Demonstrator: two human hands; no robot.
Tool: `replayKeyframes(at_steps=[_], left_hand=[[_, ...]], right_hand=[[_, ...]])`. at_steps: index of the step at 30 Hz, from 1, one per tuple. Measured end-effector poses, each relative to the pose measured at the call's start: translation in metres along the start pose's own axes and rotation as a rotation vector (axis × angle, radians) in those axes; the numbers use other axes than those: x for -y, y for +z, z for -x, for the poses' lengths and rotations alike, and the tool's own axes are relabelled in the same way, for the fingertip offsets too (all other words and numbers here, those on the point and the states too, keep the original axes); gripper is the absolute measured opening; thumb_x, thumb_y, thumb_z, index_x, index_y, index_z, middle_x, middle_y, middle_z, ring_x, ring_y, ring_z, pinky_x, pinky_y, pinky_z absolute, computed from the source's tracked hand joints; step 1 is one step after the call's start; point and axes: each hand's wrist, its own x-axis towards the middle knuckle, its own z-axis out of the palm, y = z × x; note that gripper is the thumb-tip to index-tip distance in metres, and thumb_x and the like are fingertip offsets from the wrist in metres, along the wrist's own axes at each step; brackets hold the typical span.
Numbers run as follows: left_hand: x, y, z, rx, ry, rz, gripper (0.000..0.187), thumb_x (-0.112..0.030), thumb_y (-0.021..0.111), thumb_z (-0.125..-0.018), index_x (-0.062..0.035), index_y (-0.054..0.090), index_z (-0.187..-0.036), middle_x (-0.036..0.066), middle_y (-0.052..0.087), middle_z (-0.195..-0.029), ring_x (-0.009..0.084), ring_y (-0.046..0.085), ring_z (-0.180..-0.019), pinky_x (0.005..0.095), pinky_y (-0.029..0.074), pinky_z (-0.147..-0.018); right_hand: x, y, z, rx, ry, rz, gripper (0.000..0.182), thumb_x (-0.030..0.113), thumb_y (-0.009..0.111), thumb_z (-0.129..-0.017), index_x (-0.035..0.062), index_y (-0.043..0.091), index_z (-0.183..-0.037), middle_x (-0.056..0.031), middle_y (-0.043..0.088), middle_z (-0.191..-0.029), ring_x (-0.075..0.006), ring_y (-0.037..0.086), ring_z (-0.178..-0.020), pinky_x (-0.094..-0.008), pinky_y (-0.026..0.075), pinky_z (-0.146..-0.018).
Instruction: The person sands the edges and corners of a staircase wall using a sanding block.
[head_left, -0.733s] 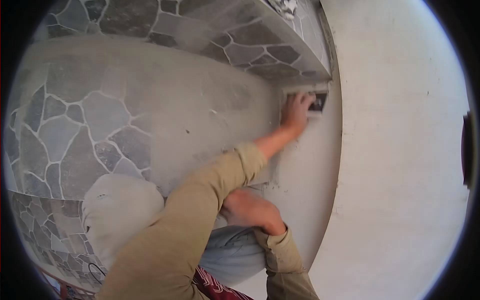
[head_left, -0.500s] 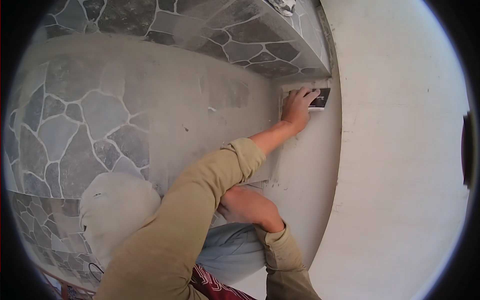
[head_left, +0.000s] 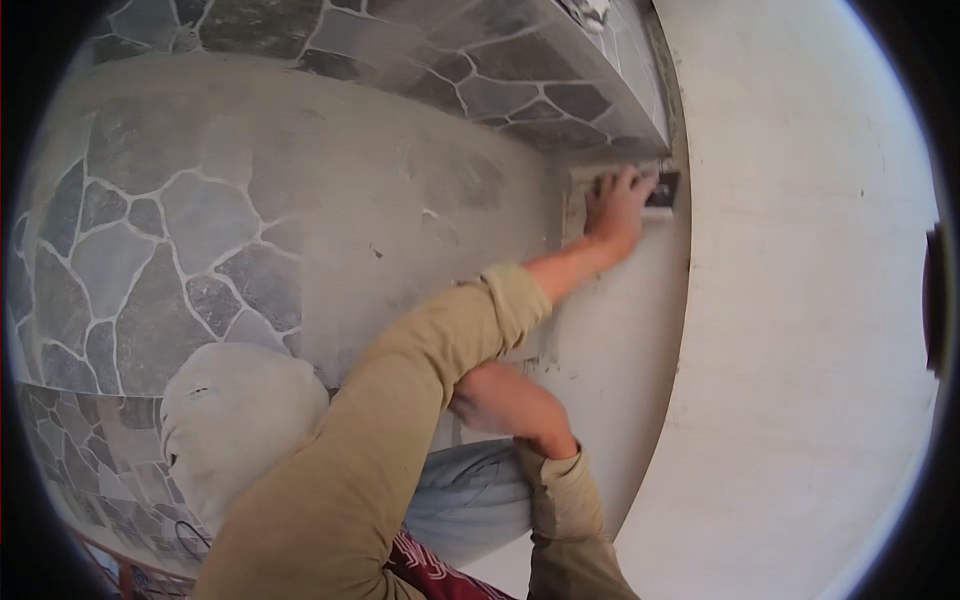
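My left hand (head_left: 614,207) reaches far out, its fingers bent over a flat black pad (head_left: 663,190) with a pale lower edge and faint light print. The pad lies against the pale smooth surface (head_left: 610,320), just below the corner of a stone-patterned ledge (head_left: 560,100). My right hand (head_left: 508,398) is lower and closer to me, smeared by motion. Its fingers are partly hidden behind my left sleeve (head_left: 400,370), so I cannot tell what they hold.
A grey plastered panel (head_left: 350,210) borders stone-patterned facing (head_left: 140,290) on the left. The pale surface ends on the right at a curved edge beside a broad cream area (head_left: 800,300). My clothed knees (head_left: 235,430) are below; a whitish crumpled thing (head_left: 588,12) rests on top.
My left hand and the pad have shifted a little to the right. My right hand has moved slightly right, and the view has tilted a little.
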Motion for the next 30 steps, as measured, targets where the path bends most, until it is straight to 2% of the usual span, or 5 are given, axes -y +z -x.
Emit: replayKeyframes(at_steps=[3, 8, 13, 25, 30], left_hand=[[-0.003, -0.003, -0.01, 0.104, -0.057, -0.007, 0.044, -0.007, 0.049, -0.094, -0.0217, 0.058, -0.135, 0.007, 0.048, -0.129, 0.0328, 0.046, -0.122, 0.0568, 0.037, -0.1], [0.013, -0.009, -0.03, 0.061, -0.048, -0.081, 0.039, -0.007, 0.061, -0.086, -0.0174, 0.06, -0.123, 0.012, 0.05, -0.125, 0.0347, 0.05, -0.118, 0.0562, 0.043, -0.094], [0.028, -0.029, -0.018, -0.281, 0.014, 0.195, 0.028, -0.001, 0.063, -0.083, -0.0091, 0.064, -0.11, 0.016, 0.061, -0.103, 0.0386, 0.06, -0.099, 0.0451, 0.05, -0.083], [0.021, -0.04, -0.049, -0.134, 0.183, -0.035, 0.017, -0.003, 0.06, -0.081, -0.0122, 0.064, -0.095, 0.007, 0.066, -0.099, 0.0337, 0.064, -0.096, 0.0495, 0.053, -0.075], [0.014, -0.026, -0.032, 0.009, 0.096, -0.133, 0.019, -0.006, 0.06, -0.079, -0.0133, 0.065, -0.096, 0.009, 0.066, -0.1, 0.0343, 0.064, -0.097, 0.0499, 0.053, -0.075]], right_hand=[[-0.014, 0.003, -0.008, -0.011, -0.046, -0.003, 0.032, 0.014, 0.063, -0.087, 0.0047, 0.064, -0.118, -0.021, 0.067, -0.114, -0.0408, 0.062, -0.107, -0.0435, 0.051, -0.093], [-0.009, -0.01, -0.005, -0.113, -0.043, -0.055, 0.025, 0.012, 0.056, -0.086, 0.002, 0.069, -0.105, -0.023, 0.069, -0.101, -0.0423, 0.066, -0.096, -0.0476, 0.054, -0.084], [-0.008, -0.001, 0.002, 0.04, -0.017, -0.006, 0.026, 0.01, 0.059, -0.086, 0.0026, 0.067, -0.11, -0.0205, 0.068, -0.107, -0.041, 0.064, -0.101, -0.0455, 0.053, -0.087], [-0.016, 0.003, -0.015, -0.161, -0.14, -0.035, 0.025, 0.008, 0.06, -0.085, 0.0001, 0.068, -0.106, -0.0231, 0.068, -0.104, -0.0421, 0.064, -0.098, -0.0445, 0.053, -0.083], [-0.006, -0.01, -0.003, -0.12, -0.103, -0.095, 0.024, 0.011, 0.058, -0.085, 0.0019, 0.068, -0.103, -0.023, 0.068, -0.1, -0.0429, 0.065, -0.094, -0.0477, 0.054, -0.082]])
